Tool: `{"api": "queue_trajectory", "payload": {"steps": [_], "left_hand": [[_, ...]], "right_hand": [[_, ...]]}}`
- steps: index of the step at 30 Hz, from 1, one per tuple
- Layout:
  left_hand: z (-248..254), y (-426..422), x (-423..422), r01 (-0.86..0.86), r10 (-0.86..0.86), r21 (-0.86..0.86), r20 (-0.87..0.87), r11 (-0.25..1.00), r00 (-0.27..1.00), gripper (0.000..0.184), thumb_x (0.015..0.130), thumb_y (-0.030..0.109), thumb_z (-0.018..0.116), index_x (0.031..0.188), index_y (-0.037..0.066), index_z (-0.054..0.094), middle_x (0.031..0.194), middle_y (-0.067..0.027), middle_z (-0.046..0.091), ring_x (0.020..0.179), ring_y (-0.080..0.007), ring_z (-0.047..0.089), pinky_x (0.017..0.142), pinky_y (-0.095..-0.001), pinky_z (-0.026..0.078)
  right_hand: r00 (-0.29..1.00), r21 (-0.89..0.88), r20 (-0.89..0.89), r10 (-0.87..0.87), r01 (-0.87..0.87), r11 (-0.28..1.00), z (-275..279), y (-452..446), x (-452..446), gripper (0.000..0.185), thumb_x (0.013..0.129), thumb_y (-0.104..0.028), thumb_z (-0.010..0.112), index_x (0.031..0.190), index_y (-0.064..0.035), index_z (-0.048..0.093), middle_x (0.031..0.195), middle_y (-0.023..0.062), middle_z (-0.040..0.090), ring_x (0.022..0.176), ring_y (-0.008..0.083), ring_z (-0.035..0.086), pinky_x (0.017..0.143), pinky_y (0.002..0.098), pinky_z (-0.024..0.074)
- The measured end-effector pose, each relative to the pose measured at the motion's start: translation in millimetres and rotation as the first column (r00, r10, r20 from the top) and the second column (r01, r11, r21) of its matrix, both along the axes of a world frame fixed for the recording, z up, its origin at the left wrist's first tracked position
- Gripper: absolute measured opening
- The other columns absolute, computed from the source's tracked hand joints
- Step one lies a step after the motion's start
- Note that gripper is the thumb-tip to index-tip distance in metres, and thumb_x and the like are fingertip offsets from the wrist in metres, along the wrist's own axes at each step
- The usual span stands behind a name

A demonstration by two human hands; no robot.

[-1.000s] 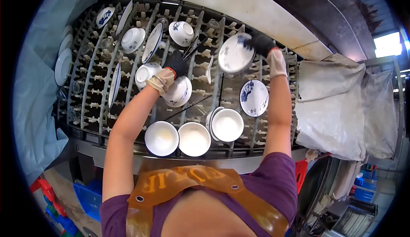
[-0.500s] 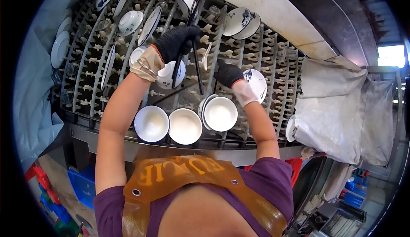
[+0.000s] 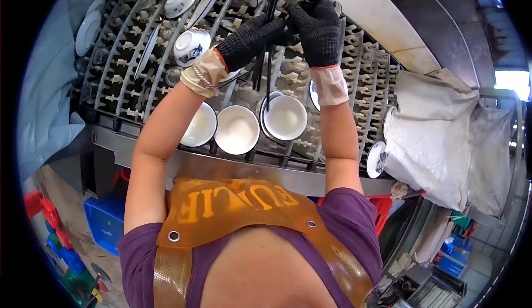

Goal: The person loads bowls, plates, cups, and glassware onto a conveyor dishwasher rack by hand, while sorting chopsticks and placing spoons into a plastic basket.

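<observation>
Several long black chopsticks (image 3: pixel 258 72) stand nearly upright in my left hand (image 3: pixel 249 42), which wears a black glove and is closed around them. Close beside it is my right hand (image 3: pixel 317 31), gloved the same way, its fingers curled at the upper part of the chopsticks; what it grips is hidden. Below the hands, white bowls stand in a row: a stacked pair (image 3: pixel 285 118), a middle bowl (image 3: pixel 237 130) and a left bowl (image 3: pixel 200 126) partly behind my left forearm. A blue-patterned bowl (image 3: pixel 191 46) lies tilted left of my left wrist.
A pegged conveyor rack (image 3: pixel 354 80) spans the view, carrying plates, small bowls and glasses. A white plate (image 3: pixel 87 33) leans at its left end; a patterned dish (image 3: pixel 377 159) sits at the right end. Whitish plastic curtains (image 3: pixel 426 136) hang at right. A metal edge (image 3: pixel 249 166) runs in front.
My right hand has moved up and over to my left hand. My left hand keeps the chopsticks and has shifted slightly right. The view has tilted, so the bowls appear higher.
</observation>
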State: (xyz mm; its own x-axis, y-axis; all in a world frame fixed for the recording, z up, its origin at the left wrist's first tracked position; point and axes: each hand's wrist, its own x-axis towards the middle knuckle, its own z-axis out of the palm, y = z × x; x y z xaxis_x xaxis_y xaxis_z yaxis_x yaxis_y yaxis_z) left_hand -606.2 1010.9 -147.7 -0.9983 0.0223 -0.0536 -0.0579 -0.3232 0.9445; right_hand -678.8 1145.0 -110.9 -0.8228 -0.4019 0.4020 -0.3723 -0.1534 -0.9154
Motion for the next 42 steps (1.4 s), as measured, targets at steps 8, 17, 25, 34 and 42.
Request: {"api": "queue_trajectory", "payload": {"steps": [8, 17, 25, 34, 42], "left_hand": [[62, -54, 83, -0.145, 0.197, -0.58, 0.028, 0.802, 0.98, 0.055, 0.078, 0.017, 0.061, 0.127, 0.005, 0.04, 0.073, 0.0003, 0.051, 0.047, -0.0039, 0.041, 0.039, -0.0192, 0.036], [-61, -72, 100, 0.165, 0.031, -0.983, 0.168, 0.085, 0.985, 0.039, 0.06, 0.026, 0.07, 0.093, 0.006, 0.065, 0.088, -0.0196, 0.062, 0.085, -0.0324, 0.061, 0.075, -0.039, 0.048], [-56, -59, 103, 0.115, 0.0, -0.993, 0.115, 0.029, 0.993, 0.025, 0.066, 0.024, 0.065, 0.084, 0.007, 0.066, 0.08, -0.0161, 0.063, 0.077, -0.0324, 0.061, 0.071, -0.0405, 0.049], [59, -74, 159, -0.183, 0.204, -0.403, 0.008, 0.897, 0.979, 0.032, 0.091, 0.031, 0.046, 0.104, 0.005, 0.059, 0.09, -0.0028, 0.059, 0.075, -0.0071, 0.053, 0.063, -0.0205, 0.043], [75, -47, 244, -0.306, 0.392, -0.438, 0.118, 0.845, 0.912, 0.025, 0.086, 0.025, 0.054, 0.1, 0.003, 0.057, 0.086, -0.0059, 0.06, 0.043, -0.0032, 0.042, 0.038, -0.0177, 0.031]], "right_hand": [[0.708, 0.871, -0.485, 0.513, 0.336, 0.359, -96, -6, -23, 0.031, 0.072, -0.013, 0.06, 0.1, -0.0276, 0.064, 0.118, 0.0029, 0.054, 0.105, 0.0258, 0.052, 0.088, 0.0406, 0.0421], [0.522, 0.84, -0.525, 0.672, 0.442, 0.314, -68, 5, -14, 0.026, 0.072, -0.012, 0.054, 0.093, -0.0227, 0.065, 0.111, -0.0003, 0.058, 0.107, 0.0243, 0.05, 0.099, 0.0448, 0.0275], [0.973, 0.902, -0.086, 0.215, 0.167, -0.397, -31, 290, 82, 0.02, 0.073, -0.03, 0.058, 0.08, -0.013, 0.065, 0.083, 0.0133, 0.064, 0.077, 0.032, 0.062, 0.066, 0.0431, 0.0495], [0.817, 0.791, -0.563, 0.128, 0.487, 0.371, -65, 224, 174, 0.048, 0.063, -0.012, 0.066, 0.109, -0.0159, 0.058, 0.113, 0.0155, 0.051, 0.107, 0.0354, 0.048, 0.091, 0.0456, 0.0375], [0.957, 0.629, -0.134, 0.258, -0.119, 0.768, -91, 141, 78, 0.02, 0.072, -0.02, 0.07, 0.087, -0.0089, 0.063, 0.086, 0.0066, 0.063, 0.083, 0.0221, 0.06, 0.078, 0.0351, 0.0452]]}}
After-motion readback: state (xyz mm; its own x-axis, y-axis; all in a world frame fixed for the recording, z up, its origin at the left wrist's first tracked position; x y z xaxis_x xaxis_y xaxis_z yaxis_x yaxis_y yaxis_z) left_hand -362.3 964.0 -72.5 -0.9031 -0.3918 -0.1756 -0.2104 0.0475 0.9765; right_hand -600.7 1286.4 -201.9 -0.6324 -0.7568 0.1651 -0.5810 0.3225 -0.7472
